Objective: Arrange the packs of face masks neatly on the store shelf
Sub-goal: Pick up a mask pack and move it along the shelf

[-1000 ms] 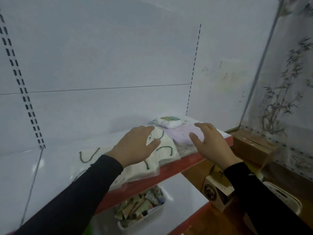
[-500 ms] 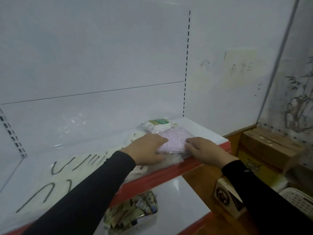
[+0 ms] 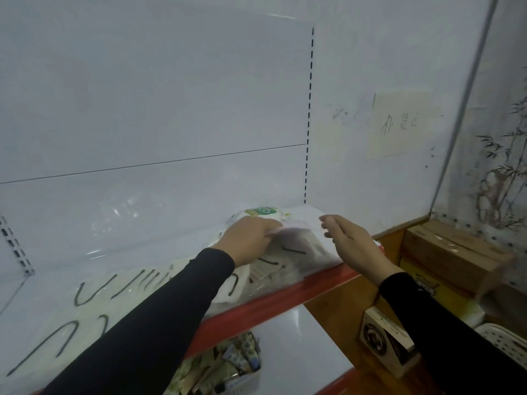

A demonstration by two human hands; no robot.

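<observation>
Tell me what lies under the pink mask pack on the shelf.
The pink mask pack rests on clear packs of white masks with dark ear loops. The left hand covers its near end, hiding what lies beneath there.

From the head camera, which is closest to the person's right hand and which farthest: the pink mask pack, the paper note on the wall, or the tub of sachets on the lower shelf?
From the right hand:
1. Pink mask pack, just to its left on the shelf, pinched by the left hand.
2. Paper note, up on the wall behind.
3. Tub of sachets, down on the lower shelf, to the left.
</observation>
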